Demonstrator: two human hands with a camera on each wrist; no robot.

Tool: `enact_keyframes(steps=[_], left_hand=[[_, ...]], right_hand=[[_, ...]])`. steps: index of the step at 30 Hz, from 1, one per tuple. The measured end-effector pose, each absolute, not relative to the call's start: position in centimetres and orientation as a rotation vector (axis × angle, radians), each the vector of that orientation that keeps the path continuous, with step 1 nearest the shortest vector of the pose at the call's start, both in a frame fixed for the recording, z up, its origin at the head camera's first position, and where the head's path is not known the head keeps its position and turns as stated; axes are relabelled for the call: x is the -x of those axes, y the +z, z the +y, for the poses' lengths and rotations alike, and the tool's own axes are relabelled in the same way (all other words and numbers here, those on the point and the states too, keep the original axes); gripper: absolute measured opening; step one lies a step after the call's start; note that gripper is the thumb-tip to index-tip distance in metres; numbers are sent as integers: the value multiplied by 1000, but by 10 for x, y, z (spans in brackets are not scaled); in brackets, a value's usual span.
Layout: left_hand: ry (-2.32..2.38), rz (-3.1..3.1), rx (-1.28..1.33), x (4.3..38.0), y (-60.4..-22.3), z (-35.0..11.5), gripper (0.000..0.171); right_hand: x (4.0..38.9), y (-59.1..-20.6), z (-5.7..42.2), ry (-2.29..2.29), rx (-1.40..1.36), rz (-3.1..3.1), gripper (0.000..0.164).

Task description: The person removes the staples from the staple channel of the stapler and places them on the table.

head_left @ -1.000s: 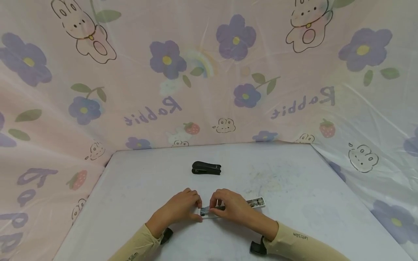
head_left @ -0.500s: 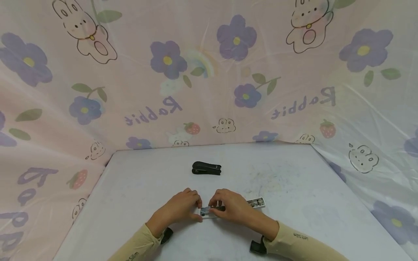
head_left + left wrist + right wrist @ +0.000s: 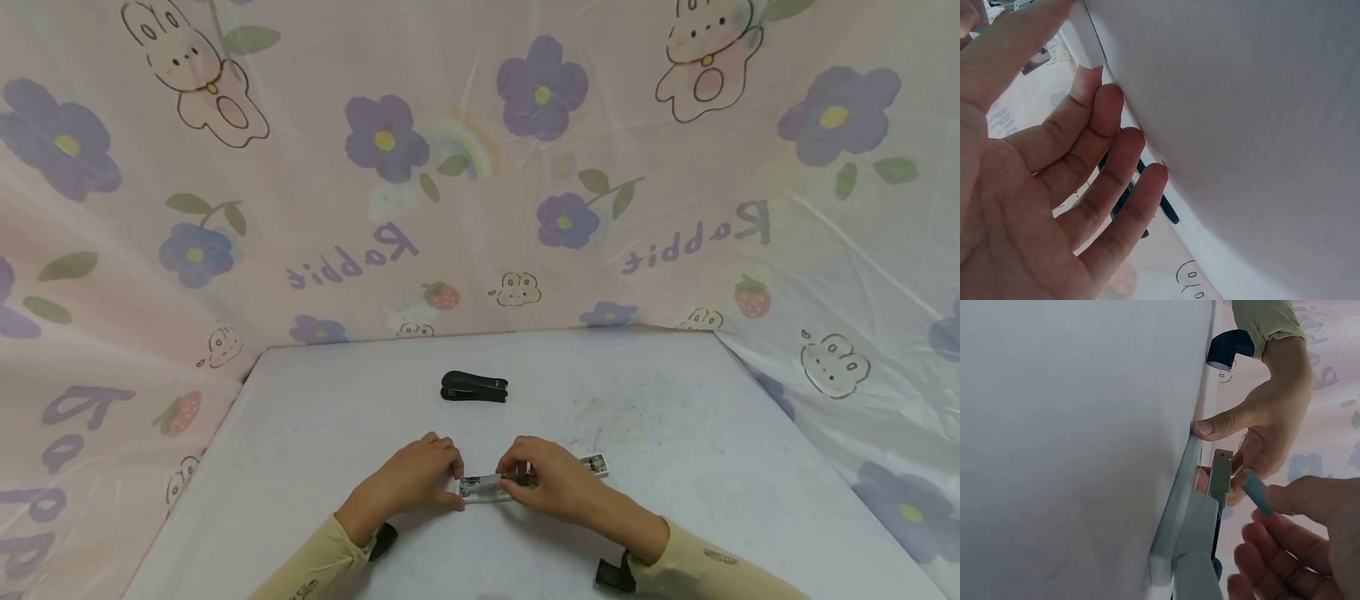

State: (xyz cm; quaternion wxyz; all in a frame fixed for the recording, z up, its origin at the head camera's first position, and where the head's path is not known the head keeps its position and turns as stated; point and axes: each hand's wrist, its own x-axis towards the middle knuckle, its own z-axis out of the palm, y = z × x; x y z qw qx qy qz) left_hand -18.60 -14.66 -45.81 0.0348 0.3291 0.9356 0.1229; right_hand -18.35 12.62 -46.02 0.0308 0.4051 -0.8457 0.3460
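An opened white stapler (image 3: 487, 495) lies on the table, its metal magazine (image 3: 1220, 478) exposed. My left hand (image 3: 416, 477) holds the stapler's left end, thumb on the near side and fingers on the far side; in the left wrist view the other fingers of that hand (image 3: 1085, 181) extend loosely. Just above the magazine, my right hand (image 3: 551, 479) pinches a short bluish-grey strip of staples (image 3: 1256, 491) between thumb and forefinger. In the head view this hand covers the stapler's middle, and the far right end shows beyond it.
A black stapler (image 3: 474, 387) lies farther back on the white table (image 3: 337, 400). Printed cloth (image 3: 465, 208) hangs around the back and sides. Both wrists carry black camera mounts, one seen under the right sleeve (image 3: 697, 554).
My right hand has shifted right along the stapler, uncovering more of its left part, with the staple strip between the fingers. My left hand stays in place.
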Motion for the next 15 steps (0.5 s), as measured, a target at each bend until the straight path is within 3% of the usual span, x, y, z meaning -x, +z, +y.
enact_keyframes(steps=[15], left_hand=[[373, 2879, -999, 186, -456, -146, 38]], right_hand=[[163, -465, 147, 1134, -1287, -2601, 11]])
